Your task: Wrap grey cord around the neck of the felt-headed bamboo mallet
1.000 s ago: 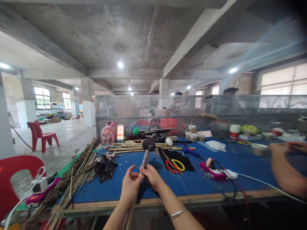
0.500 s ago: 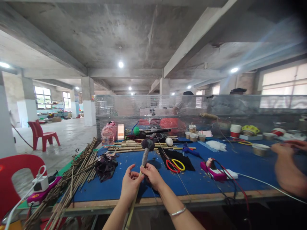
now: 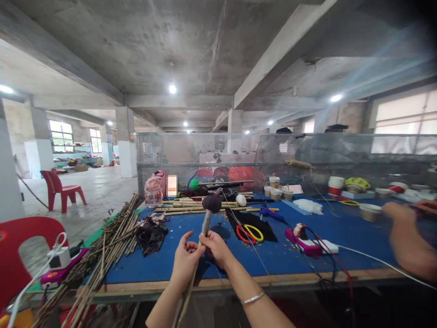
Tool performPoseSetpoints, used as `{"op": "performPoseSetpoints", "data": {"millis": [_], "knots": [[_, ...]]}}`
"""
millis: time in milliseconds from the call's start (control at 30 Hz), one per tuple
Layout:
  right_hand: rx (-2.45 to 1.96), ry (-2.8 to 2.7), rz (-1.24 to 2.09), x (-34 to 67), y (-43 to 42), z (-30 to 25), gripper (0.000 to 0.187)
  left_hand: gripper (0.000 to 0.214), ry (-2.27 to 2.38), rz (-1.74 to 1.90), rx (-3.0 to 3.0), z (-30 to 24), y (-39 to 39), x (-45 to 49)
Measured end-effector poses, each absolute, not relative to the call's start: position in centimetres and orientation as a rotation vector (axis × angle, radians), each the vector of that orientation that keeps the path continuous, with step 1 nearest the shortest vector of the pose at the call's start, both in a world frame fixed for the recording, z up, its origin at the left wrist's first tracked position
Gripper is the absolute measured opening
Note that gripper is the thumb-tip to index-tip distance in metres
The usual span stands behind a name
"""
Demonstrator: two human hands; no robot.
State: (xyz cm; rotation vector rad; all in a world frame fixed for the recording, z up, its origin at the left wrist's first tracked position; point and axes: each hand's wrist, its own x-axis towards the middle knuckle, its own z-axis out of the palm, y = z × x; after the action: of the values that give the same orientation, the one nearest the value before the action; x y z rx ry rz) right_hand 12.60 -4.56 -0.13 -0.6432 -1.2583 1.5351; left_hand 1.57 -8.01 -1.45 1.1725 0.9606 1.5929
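Note:
Over the front of the table I hold a long pale stick (image 3: 185, 298) with a dark rounded head (image 3: 212, 203) and a grey wrapped neck (image 3: 206, 222). Its lower end slants down toward me, past the table edge. My left hand (image 3: 186, 258) is closed around the stick just under the wrapping, index finger raised. My right hand (image 3: 216, 248) pinches the stick at the lower end of the grey wrapping, thumb against it. Whatever lies between those fingertips is hidden. Beyond the right hand, red-and-yellow scissors (image 3: 250, 233) lie on black cloth (image 3: 269, 231).
Dry stems (image 3: 112, 243) and a crumpled dark cloth (image 3: 150, 234) lie left. Behind are bamboo sticks (image 3: 184, 210), a white ball (image 3: 241, 200) and a blue glue gun (image 3: 271, 212). A purple power strip (image 3: 303, 243) trails cables at right, near another person's arm (image 3: 408, 241).
My two hands stay on the stick in nearly the same grip. The dark head shifts slightly as the view tilts a little. The other person's hand at right moves slightly.

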Motion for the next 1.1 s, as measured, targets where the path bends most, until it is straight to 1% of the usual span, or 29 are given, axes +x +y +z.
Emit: {"op": "performPoseSetpoints", "data": {"millis": [267, 333, 500, 700, 833, 967, 1100], "knots": [[-0.638, -1.248, 1.658, 12.93, -4.75, 0.01, 0.037, 0.074, 0.898, 1.514, 1.091, -1.45, -8.36, 1.22], [-0.607, -1.233, 1.674, 12.84, -5.0, 0.27, 0.038, 0.07, 0.891, 1.501, 1.092, -1.33, -8.51, 1.24], [-0.573, -1.228, 1.676, 12.55, -5.35, 0.62, 0.037, 0.053, 0.908, 1.499, 1.13, -1.23, -8.5, 1.42], [-0.607, -1.231, 1.628, 12.75, -4.78, 0.02, 0.034, 0.043, 0.981, 1.471, 1.158, -1.19, -8.27, 1.53], [-0.612, -1.22, 1.641, 12.91, -4.74, 0.1, 0.037, 0.04, 0.952, 1.421, 1.142, -0.78, -8.43, 1.31], [-0.637, -1.206, 1.623, 12.93, -4.92, 0.29, 0.034, 0.038, 0.856, 1.303, 1.196, -0.74, -8.4, 1.1], [-0.638, -1.218, 1.583, 12.88, -4.79, 0.11, 0.034, 0.038, 0.938, 1.32, 1.209, -0.88, -8.36, 1.28]]}}
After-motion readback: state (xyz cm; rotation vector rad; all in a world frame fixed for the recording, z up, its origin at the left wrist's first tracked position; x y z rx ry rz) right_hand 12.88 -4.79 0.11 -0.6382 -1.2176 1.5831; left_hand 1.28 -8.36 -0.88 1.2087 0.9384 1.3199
